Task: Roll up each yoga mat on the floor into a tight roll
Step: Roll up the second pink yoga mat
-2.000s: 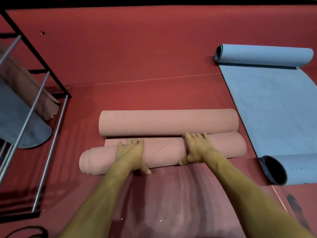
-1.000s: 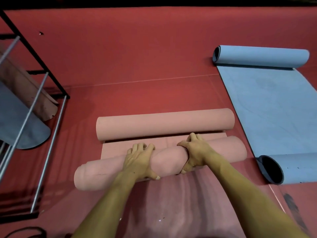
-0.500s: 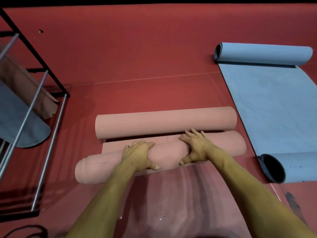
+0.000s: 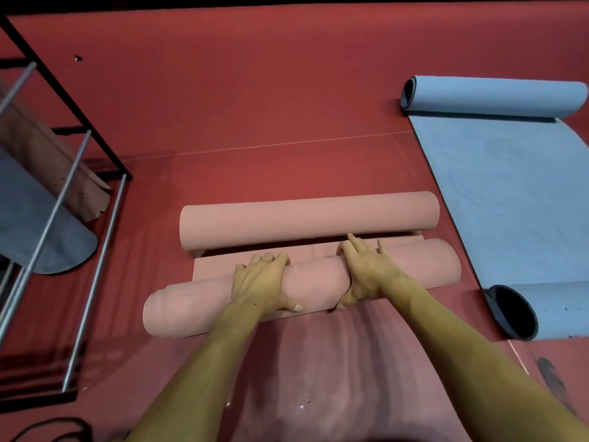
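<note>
Both hands lie over the near pink roll (image 4: 414, 266) in the middle of the red floor (image 4: 255, 90). My left hand (image 4: 259, 285) curls over its top, fingers on the far side and thumb on the near side, so it grips the roll. My right hand (image 4: 366, 271) does the same a little further right, thumb tucked low at the near edge, with the index finger more stretched toward the flat pink strip (image 4: 220, 266) that is not yet rolled. Just behind this strip lies the far pink roll (image 4: 306, 218), which seems to be the other end of the same mat, though I cannot tell this for sure.

I judge the mat to be soft and light foam: it dents between my hands and the left end (image 4: 159, 314) shows stepped layers, so the roll telescopes easily. The surface looks matt and grippy, not slippery. I would hold it with wide palms nearer to both ends, pressing down and forward, so the layers stay even and tight.

On the right, the blue mat (image 4: 510, 193) lies mostly flat, curled at both ends, and waits for rolling. On the left stands a metal rack (image 4: 79, 154) with other mats.
</note>
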